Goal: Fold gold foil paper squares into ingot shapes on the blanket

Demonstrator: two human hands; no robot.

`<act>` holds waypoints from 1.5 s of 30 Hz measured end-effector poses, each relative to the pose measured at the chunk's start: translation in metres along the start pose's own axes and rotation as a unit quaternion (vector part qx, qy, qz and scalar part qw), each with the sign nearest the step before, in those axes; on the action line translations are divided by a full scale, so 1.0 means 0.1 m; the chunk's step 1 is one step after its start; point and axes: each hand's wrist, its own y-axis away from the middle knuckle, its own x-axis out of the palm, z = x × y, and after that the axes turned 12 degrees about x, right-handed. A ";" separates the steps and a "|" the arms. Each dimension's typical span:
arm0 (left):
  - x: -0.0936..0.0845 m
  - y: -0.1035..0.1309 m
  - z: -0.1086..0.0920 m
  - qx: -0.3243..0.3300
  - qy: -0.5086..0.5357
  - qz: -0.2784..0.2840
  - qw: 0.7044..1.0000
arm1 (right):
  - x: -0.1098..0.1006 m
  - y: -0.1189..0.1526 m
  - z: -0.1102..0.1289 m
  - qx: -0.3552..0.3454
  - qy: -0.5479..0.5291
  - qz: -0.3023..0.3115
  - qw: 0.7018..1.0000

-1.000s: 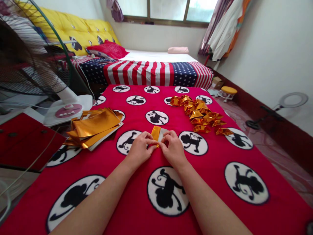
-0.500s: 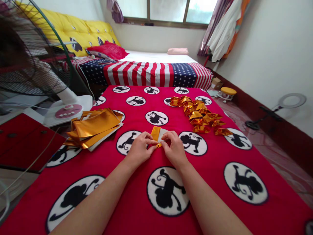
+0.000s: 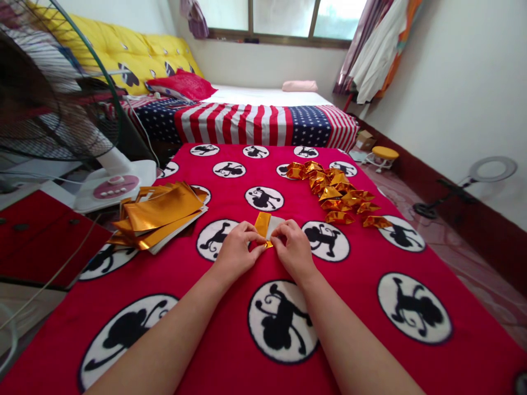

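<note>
Between my hands, on the red monkey-print cloth point(image 3: 197, 334), lies a partly folded sheet of gold foil paper point(image 3: 262, 224). Its gold strip shows on the left, its pale back on the right, and a small gold fold at the near end. My left hand point(image 3: 240, 247) pinches the near left corner between thumb and fingers. On the opposite corner, my right hand point(image 3: 293, 245) pinches the same sheet, fingers closed. The fingers partly cover the paper's near edge.
A stack of gold foil sheets point(image 3: 162, 211) lies at the left, in front of a fan point(image 3: 119, 181). Several folded gold paper ingots point(image 3: 329, 193) are grouped at the back right. Beyond stands a bed point(image 3: 255, 120); a yellow stool point(image 3: 385, 152) and ring light point(image 3: 492, 169) are on the right.
The small gold fold at the paper's near end looks flatter now, under the fingertips. Both hands have stayed in nearly the same place.
</note>
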 end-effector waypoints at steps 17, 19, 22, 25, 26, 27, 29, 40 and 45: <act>-0.11 -0.02 0.00 -0.011 -0.059 0.042 0.997 | -0.04 -0.04 -0.06 -0.007 -0.008 -0.024 1.000; -0.13 -0.02 0.01 -0.015 -0.070 0.043 0.996 | -0.05 -0.04 -0.05 -0.010 -0.009 -0.024 1.000; -0.15 -0.02 0.03 -0.026 -0.086 0.043 0.995 | -0.05 -0.04 -0.05 -0.012 -0.012 -0.023 1.000; -0.17 -0.02 0.08 -0.035 -0.095 0.041 0.994 | -0.05 -0.04 -0.04 -0.013 -0.021 -0.031 0.999; -0.18 -0.03 0.10 -0.036 -0.096 0.040 0.994 | -0.05 -0.03 -0.03 -0.014 -0.025 -0.039 0.999; -0.18 -0.03 0.13 -0.036 -0.094 0.041 0.994 | -0.05 -0.03 -0.03 -0.016 -0.028 -0.049 0.998; -0.20 -0.03 0.18 -0.030 -0.089 0.046 0.994 | -0.06 -0.03 -0.03 -0.019 -0.025 -0.077 0.997; -0.23 -0.03 0.32 -0.008 -0.079 0.049 0.996 | -0.05 -0.04 -0.10 0.033 0.060 -0.076 0.995; -0.23 -0.02 0.33 -0.004 -0.081 0.039 0.996 | -0.07 -0.03 -0.05 0.007 0.044 -0.053 0.998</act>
